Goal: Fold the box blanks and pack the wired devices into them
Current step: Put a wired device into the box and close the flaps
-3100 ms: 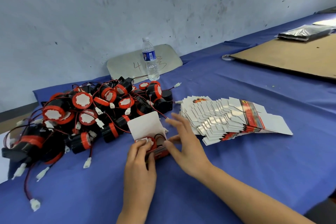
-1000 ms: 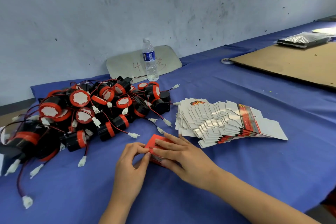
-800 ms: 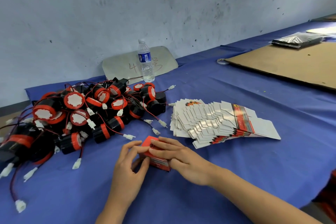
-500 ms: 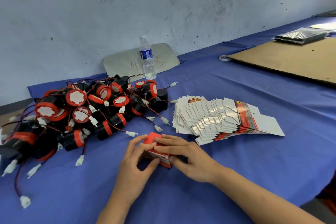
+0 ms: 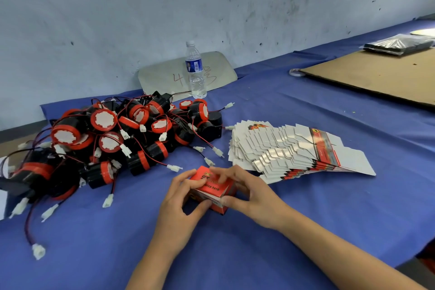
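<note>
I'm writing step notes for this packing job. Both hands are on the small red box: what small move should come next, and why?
Probably press the top flap fully shut. The red box sits on the blue cloth, gripped by the left hand and right hand, and its lid edge still looks slightly raised.

Both hands hold a small red box (image 5: 213,189) on the blue table (image 5: 306,219). The left hand (image 5: 179,205) grips its near left side, thumb below and fingers on top; the right hand (image 5: 249,193) curls over its top and right side. Left of the box lies a heap of black-and-red wired devices (image 5: 113,139). To the right, a fanned stack of flat blanks (image 5: 294,150). A water bottle (image 5: 195,70) stands behind the heap, before a leaning grey panel (image 5: 162,75). A cardboard sheet (image 5: 381,77) lies far right.
</note>
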Demonstrator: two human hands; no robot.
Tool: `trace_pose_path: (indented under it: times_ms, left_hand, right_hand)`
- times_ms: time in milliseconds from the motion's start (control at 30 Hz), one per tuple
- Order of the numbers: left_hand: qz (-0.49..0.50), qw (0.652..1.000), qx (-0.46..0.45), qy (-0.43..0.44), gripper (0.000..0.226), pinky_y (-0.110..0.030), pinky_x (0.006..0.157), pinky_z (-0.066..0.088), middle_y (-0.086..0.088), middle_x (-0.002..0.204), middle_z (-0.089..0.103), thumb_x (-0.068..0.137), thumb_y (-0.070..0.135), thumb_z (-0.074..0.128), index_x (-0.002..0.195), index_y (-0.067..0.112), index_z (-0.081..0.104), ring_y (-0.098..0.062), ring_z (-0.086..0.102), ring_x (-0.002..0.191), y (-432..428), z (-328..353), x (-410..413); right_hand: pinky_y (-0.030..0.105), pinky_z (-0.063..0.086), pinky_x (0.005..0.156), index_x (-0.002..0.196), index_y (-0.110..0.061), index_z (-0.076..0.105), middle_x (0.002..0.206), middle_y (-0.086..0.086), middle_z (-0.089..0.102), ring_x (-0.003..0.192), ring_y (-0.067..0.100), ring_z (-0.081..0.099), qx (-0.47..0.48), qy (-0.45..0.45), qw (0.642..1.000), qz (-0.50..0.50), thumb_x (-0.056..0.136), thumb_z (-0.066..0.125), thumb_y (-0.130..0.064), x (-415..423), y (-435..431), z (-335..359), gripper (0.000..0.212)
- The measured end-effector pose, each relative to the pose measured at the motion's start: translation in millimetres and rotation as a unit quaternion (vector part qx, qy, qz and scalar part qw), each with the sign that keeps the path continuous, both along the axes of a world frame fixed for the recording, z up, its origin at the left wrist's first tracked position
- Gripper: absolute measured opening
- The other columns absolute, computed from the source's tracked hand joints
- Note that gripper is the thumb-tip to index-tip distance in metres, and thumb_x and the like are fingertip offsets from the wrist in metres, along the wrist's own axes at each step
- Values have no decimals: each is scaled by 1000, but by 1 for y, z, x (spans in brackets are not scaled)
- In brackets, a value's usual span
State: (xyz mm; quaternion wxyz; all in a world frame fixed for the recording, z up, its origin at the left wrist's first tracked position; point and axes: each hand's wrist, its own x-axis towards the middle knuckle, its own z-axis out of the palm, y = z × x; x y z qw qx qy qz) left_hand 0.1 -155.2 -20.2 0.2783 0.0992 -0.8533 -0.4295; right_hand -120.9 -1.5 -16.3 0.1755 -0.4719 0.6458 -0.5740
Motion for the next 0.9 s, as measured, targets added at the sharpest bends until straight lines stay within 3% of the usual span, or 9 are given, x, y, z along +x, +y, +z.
trace_pose_path:
  times_ms: [67, 133, 267, 400, 500, 633, 700, 800, 900]
  left_hand:
    - [4, 1000, -2, -1, 41, -15, 96, 43, 12, 133, 49, 77, 6, 77, 107, 32, 63, 9, 45, 120, 0, 0, 0]
    - [11, 1000, -4, 4, 41, -19, 97, 45, 12, 132, 50, 77, 7, 77, 107, 31, 64, 9, 45, 121, 0, -1, -2]
    - [53, 998, -17, 21, 40, -28, 97, 46, 15, 129, 49, 77, 8, 78, 103, 34, 63, 4, 46, 120, 5, -3, -4]
    - [79, 996, -43, 24, 41, -27, 95, 46, 19, 128, 48, 77, 12, 79, 99, 41, 60, 0, 48, 119, 9, -5, -3]
    - [84, 994, -59, 22, 44, -19, 92, 43, 23, 127, 46, 77, 15, 79, 98, 46, 56, 2, 49, 116, 10, -4, -3]
    - [89, 993, -70, 19, 45, -11, 89, 41, 24, 126, 46, 76, 16, 79, 96, 49, 55, 0, 53, 112, 11, -4, -3]
    - [87, 994, -68, 16, 42, -8, 88, 40, 25, 126, 45, 76, 17, 78, 97, 47, 56, -1, 53, 111, 10, -4, -3]
    - [87, 994, -63, 10, 37, -4, 87, 39, 25, 126, 45, 78, 17, 78, 100, 41, 60, -2, 53, 112, 9, -5, -3]
    - [91, 993, -75, 8, 35, -6, 86, 41, 23, 126, 46, 78, 15, 78, 98, 39, 61, -7, 56, 109, 8, -6, -3]
  right_hand:
    - [39, 44, 103, 97, -19, 60, 136, -11, 53, 127, 7, 49, -7, 12, 1000, -25, 84, 71, -8, 0, 0, 0, 21]
    - [27, 42, 103, 82, -14, 64, 137, -15, 51, 128, 1, 46, -16, 71, 995, -66, 81, 74, -7, 3, 0, -2, 12]
    - [8, 37, 99, 87, -11, 77, 130, -23, 53, 121, -10, 49, -45, 135, 980, -138, 79, 76, -6, 13, -2, -6, 10]
    - [7, 38, 96, 83, -10, 78, 118, -27, 56, 115, -12, 52, -36, 106, 983, -145, 82, 74, -8, 12, -3, -6, 4]
    - [10, 42, 95, 80, -9, 77, 119, -20, 60, 112, -6, 57, -33, 153, 974, -163, 82, 74, -9, 13, -3, -3, 4]
    - [28, 57, 66, 72, -3, 70, 103, 6, 72, 77, 17, 70, -51, 351, 917, -181, 77, 75, -8, 18, -5, -4, 8]
    - [33, 55, 57, 77, -2, 65, 90, 6, 69, 69, 21, 66, -50, 347, 918, -187, 79, 73, -8, 17, -5, -5, 10]
    - [32, 55, 65, 97, -8, 65, 89, 1, 67, 77, 16, 65, -50, 309, 931, -186, 83, 71, -13, 17, -3, -4, 16]
    - [30, 57, 73, 92, -6, 73, 97, 4, 71, 84, 16, 69, -50, 330, 926, -177, 79, 73, -8, 17, -4, -4, 13]
